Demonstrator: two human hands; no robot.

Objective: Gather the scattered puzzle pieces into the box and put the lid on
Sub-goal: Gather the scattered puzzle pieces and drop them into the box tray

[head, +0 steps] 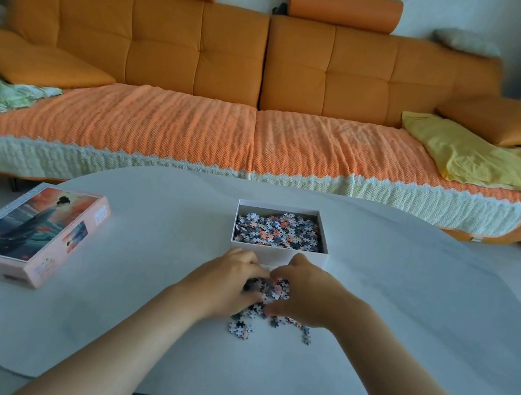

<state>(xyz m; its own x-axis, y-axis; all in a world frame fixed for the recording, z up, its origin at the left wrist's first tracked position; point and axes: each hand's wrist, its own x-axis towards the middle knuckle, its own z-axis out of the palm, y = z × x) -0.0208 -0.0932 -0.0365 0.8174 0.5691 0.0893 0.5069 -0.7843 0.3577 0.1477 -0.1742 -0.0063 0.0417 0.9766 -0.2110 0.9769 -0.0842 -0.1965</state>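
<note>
**Two hands round one heap, one open box, one lid set aside**

One white box (276, 256) stands open on the white table (403, 327), a little far of centre. Its floor is covered with a layer of puzzle pieces (277, 230), too many and too small to count. One lid (27, 226), printed with a figure in a long robe, lies flat at the near left of the table, well apart from the box. Its lettering is too blurred to read.

Just near of the box sits one heap of pieces (272, 291). The left hand (230, 282) and the right hand (301, 291) are cupped against it from either side, fingers curled in round the pieces and thumbs meeting at the far edge. The fingertips are buried, and the hands cover much of the heap, so its full extent cannot be told. Two small clusters of stragglers (239, 327) lie on the table just near of the hands, one left and one right.

Both forearms are cut off by the bottom edge.

Behind the table stands one orange sofa (208, 49) with two headrests, one yellow cloth (475, 155) at its right and one crumpled patterned cloth (9, 94) at its left.
</note>
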